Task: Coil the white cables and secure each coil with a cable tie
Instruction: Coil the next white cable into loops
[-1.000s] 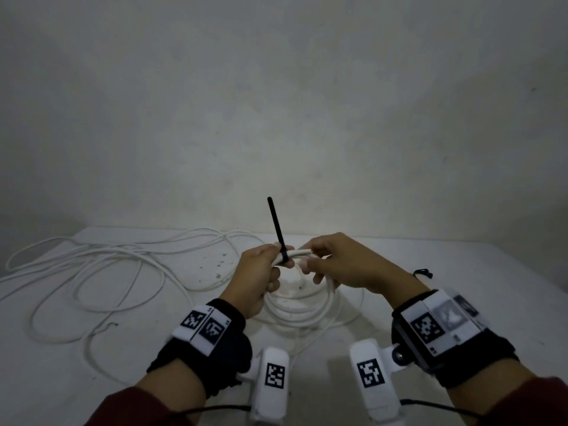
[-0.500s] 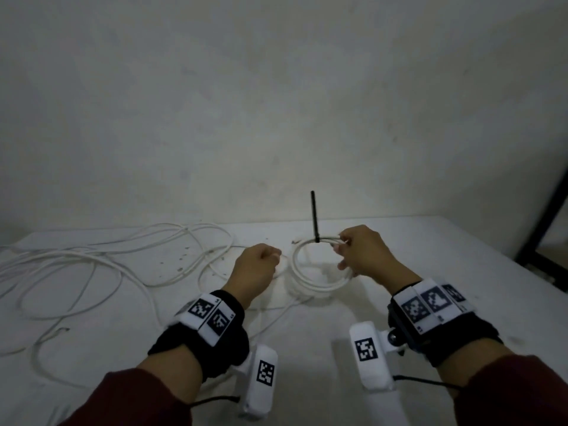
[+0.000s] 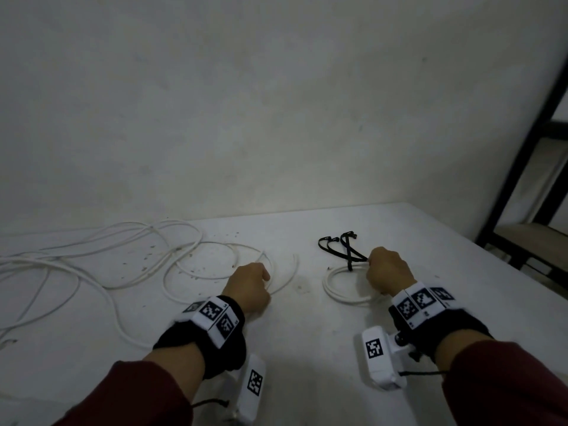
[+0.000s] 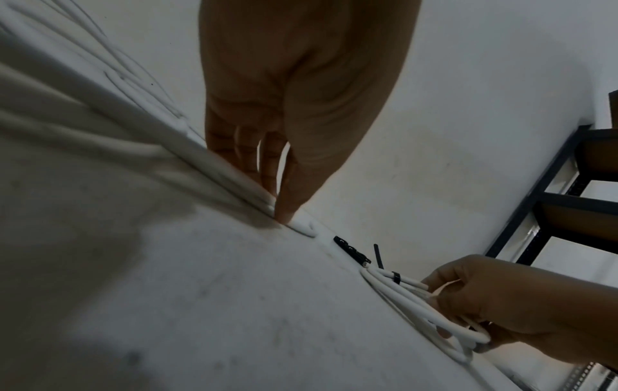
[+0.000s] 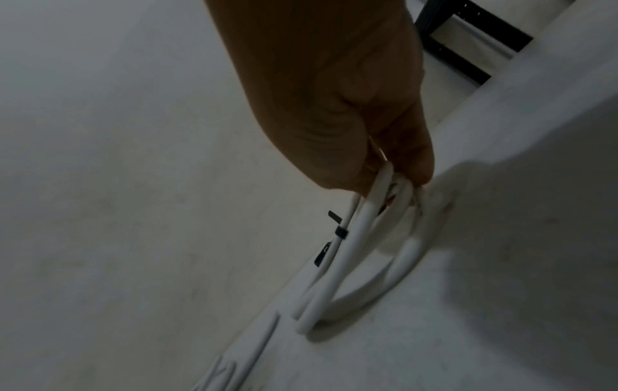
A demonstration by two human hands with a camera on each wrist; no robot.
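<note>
A small coil of white cable [image 3: 333,290] [image 4: 411,299] [image 5: 354,264] lies on the white table [image 3: 307,348] at the right, bound by a black cable tie [image 3: 349,265] [image 4: 396,277] [image 5: 341,232] whose tail sticks out. My right hand [image 3: 370,264] [image 4: 431,291] [image 5: 394,180] pinches the coil's strands beside the tie. Spare black ties [image 3: 335,244] [image 4: 351,250] lie just beyond the coil. Loose white cable [image 3: 92,256] [image 4: 302,227] sprawls over the left half. My left hand [image 3: 266,279] [image 4: 281,211] is down on it, thumb and fingertips pinching a strand at the table surface.
A pale wall rises straight behind the table. A black metal shelf frame [image 3: 522,167] [image 4: 535,206] stands past the table's right edge. Dark specks dot the tabletop among the loose loops.
The tied coil went from mid-air between both hands down to the right onto the table. My left hand let go of it and dropped to the loose cable. The view swung right.
</note>
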